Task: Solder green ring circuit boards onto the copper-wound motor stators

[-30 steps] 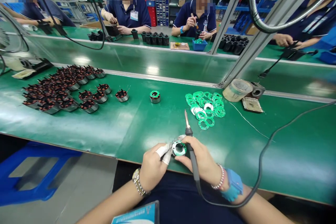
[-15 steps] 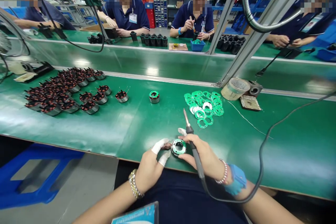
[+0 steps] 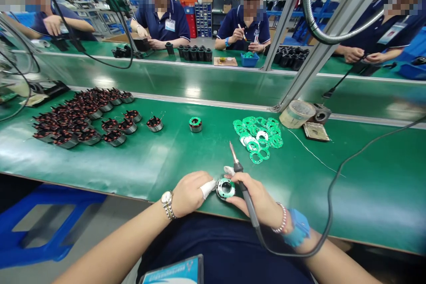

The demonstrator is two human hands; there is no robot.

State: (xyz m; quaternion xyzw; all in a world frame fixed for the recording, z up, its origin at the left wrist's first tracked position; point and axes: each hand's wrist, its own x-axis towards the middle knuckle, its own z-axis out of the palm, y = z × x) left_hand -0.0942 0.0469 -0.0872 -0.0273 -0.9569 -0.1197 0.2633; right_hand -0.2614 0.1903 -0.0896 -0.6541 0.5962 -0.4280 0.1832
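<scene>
At the bench's near edge is a motor stator [image 3: 218, 194] with a green ring-shaped circuit board [image 3: 231, 185] on top. My right hand [image 3: 262, 197] grips the stator's right side between thumb and fingers. The same hand holds a soldering iron [image 3: 246, 196], its tip pointing up and away. My left hand [image 3: 189, 191], with white finger covers, is closed at the stator's left edge; its fingertips are partly hidden. Farther off, another stator [image 3: 195, 128] carries a green ring board [image 3: 195, 121]. A loose pile of ring boards [image 3: 275, 135] lies to the right.
Many bare stators [image 3: 68, 140] crowd the left of the green bench [image 3: 159, 155]; one stator [image 3: 155, 124] stands apart. Back right are a tape roll [image 3: 296, 114], a small tray [image 3: 316, 132] and a thin wire [image 3: 308, 151]. The iron's cable [image 3: 330, 206] loops rightward. Co-workers sit opposite.
My left hand has rolled over and its fingers have drawn closed at the stator's left side. The stator and my right hand with the soldering iron have barely moved.
</scene>
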